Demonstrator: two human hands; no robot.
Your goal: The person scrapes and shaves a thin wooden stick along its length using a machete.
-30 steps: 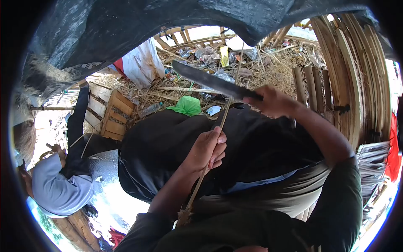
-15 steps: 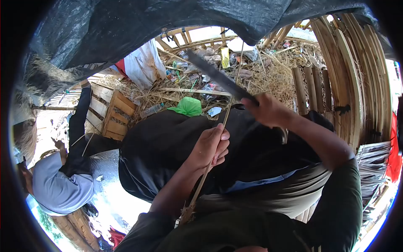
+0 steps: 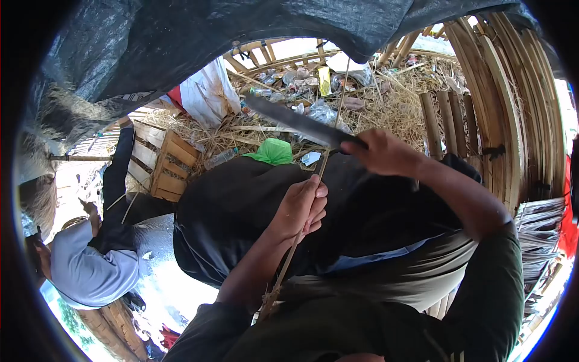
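My left hand (image 3: 301, 207) is closed around a thin, pale stick (image 3: 284, 271) that slants from my lap up and away from me. My right hand (image 3: 386, 154) grips the handle of a machete (image 3: 295, 120), its long dark blade pointing to the upper left. Near the handle the blade meets or crosses the stick, a little above my left hand; whether the edge touches it I cannot tell. Frayed fibres (image 3: 271, 297) show near the stick's lower end. Dark cloth (image 3: 241, 199) covers my legs underneath both hands.
A green plastic bag (image 3: 271, 152) lies beyond my knees, among straw and litter (image 3: 368, 114). Bamboo slats (image 3: 512, 114) stand on the right. At left sits another person (image 3: 93, 262) beside a wooden crate (image 3: 172, 163). Dark tarp (image 3: 241, 24) hangs overhead.
The machete has swung, its tip moving left and down so the blade lies flatter. My right hand has shifted slightly. My left hand still holds the stick in nearly the same place.
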